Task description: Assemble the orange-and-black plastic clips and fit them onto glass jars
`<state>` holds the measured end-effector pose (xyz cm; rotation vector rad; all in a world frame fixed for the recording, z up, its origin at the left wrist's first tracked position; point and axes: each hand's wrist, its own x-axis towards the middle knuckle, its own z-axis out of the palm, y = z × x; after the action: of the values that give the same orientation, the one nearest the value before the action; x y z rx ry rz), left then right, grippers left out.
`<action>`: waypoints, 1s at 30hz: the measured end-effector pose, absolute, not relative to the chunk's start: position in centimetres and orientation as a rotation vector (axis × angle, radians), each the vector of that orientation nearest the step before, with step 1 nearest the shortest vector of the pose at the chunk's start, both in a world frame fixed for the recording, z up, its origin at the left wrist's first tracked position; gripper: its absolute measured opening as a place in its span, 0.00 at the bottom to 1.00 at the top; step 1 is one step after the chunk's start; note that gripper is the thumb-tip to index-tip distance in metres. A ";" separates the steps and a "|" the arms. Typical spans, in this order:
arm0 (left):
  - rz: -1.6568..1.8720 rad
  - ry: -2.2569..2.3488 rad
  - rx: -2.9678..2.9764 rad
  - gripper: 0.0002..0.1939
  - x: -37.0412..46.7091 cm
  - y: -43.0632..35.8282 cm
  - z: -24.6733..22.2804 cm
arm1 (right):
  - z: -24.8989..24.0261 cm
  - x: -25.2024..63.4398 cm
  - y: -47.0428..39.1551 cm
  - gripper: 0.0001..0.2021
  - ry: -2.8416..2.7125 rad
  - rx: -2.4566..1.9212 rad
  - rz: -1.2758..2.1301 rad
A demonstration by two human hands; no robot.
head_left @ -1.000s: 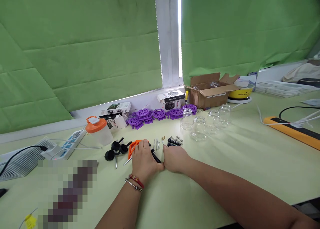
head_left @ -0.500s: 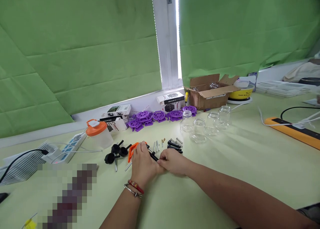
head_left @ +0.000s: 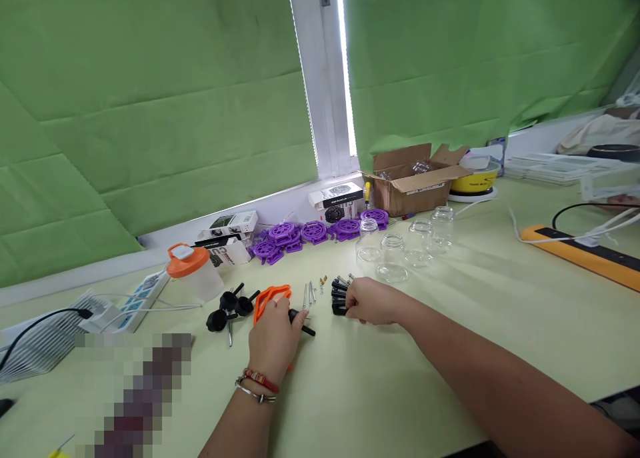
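Note:
My left hand [head_left: 275, 335], with a red bracelet and a metal bangle at the wrist, is closed round a black handle piece [head_left: 306, 326] that sticks out past its thumb. An orange frame [head_left: 270, 297] lies beneath and behind that hand. My right hand [head_left: 374, 301] is at a small stack of black parts [head_left: 340, 299], its fingers pressed together at their right end; whatever they pinch is hidden. Silver screws [head_left: 310, 293], small brass bits [head_left: 323, 283] and springs [head_left: 345, 278] lie just beyond. Black cups with handles [head_left: 229, 301] sit to the left.
Glass jars [head_left: 393, 258] stand behind my right hand. Further back are purple parts [head_left: 315, 231], an open cardboard box [head_left: 417, 195] and a yellow bowl [head_left: 475, 180]. An orange-lidded jug [head_left: 197, 278] and power strip [head_left: 145, 298] are left, an orange bar [head_left: 580, 255] right.
My right hand has left the black piece by my left hand and moved right to the stack of black parts. My left hand has shifted slightly left and down. The view has tilted a little.

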<state>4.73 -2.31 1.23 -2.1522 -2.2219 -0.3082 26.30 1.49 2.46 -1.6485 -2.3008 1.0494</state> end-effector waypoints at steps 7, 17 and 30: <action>-0.440 -2.049 -2.108 0.15 4.7 -2.4 0.9 | 1.9 26.8 2.2 0.06 -2.334 -1.640 1.044; -0.326 -1.427 -2.573 0.06 7.9 -2.7 0.0 | 2.7 27.1 2.2 0.08 -2.314 -1.684 1.156; -0.248 -1.514 -2.522 0.11 7.0 -1.8 -0.3 | 4.1 26.6 0.9 0.05 -2.544 -1.800 0.906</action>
<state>6.95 -1.84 -0.26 -2.5217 -1.5136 -0.2479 26.60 0.85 4.11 -1.7997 -2.5440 0.9055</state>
